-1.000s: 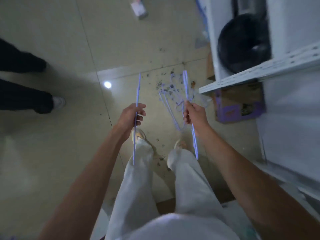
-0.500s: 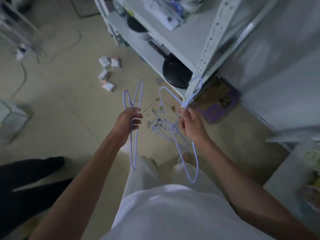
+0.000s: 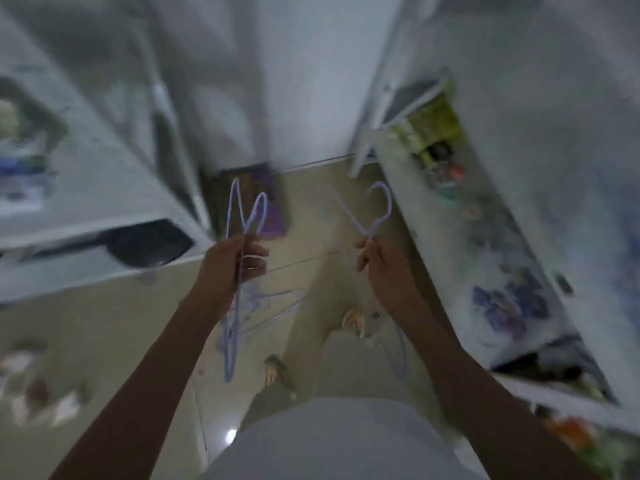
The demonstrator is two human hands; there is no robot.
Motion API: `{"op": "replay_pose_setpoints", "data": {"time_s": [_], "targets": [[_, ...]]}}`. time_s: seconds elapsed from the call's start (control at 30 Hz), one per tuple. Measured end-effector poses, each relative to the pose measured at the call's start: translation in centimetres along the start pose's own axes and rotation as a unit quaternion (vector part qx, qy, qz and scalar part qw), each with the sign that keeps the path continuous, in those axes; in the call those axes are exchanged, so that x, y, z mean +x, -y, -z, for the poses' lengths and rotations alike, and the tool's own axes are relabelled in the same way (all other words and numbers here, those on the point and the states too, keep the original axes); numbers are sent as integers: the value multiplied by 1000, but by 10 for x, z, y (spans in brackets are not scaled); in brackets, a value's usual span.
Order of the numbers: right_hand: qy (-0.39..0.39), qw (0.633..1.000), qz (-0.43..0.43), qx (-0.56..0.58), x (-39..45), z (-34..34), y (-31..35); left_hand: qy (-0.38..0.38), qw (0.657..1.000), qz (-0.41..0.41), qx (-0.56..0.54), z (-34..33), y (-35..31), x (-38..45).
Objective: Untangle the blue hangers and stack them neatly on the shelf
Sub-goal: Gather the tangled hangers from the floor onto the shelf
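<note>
Two bare hands are raised over the tiled floor (image 3: pixel 311 188), each closed on blue wire. The left hand (image 3: pixel 230 266) has its fingers (image 3: pixel 254 252) curled around the left hanger (image 3: pixel 231 327) near the neck — its hook and one shoulder stick up above the fist, and the long loop hangs down below the wrist. The right hand (image 3: pixel 382 268) pinches the right hanger (image 3: pixel 375 216) just under its hook, which curls up beside the right shelf (image 3: pixel 415 188); the rest of that wire trails down behind the forearm. The two hangers are well apart, not touching. More blue hangers (image 3: pixel 277 299) lie blurred on the floor between the hands. A left shelf (image 3: pixel 104 188) holds a dark pan (image 3: pixel 149 242) on its lower level. The frame is motion-blurred, so finer detail cannot be told.
</note>
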State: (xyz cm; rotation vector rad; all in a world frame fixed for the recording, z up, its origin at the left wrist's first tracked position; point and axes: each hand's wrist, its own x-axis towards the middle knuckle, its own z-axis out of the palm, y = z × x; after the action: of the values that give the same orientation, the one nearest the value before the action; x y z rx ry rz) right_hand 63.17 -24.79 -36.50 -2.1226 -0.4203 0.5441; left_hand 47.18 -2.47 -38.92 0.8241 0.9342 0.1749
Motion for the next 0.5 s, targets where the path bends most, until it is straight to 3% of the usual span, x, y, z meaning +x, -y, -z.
{"op": "replay_pose_setpoints", "data": {"time_s": [0.1, 0.23, 0.5], "targets": [[-78, 994, -56, 56, -23, 47, -13, 90, 993, -16, 81, -57, 3, 12], [-158, 981, -81, 74, -64, 100, -33, 212, 960, 25, 179, -148, 19, 17], [-275, 949, -123, 94, -105, 186, -101, 303, 913, 20, 271, -312, 75, -8]]}}
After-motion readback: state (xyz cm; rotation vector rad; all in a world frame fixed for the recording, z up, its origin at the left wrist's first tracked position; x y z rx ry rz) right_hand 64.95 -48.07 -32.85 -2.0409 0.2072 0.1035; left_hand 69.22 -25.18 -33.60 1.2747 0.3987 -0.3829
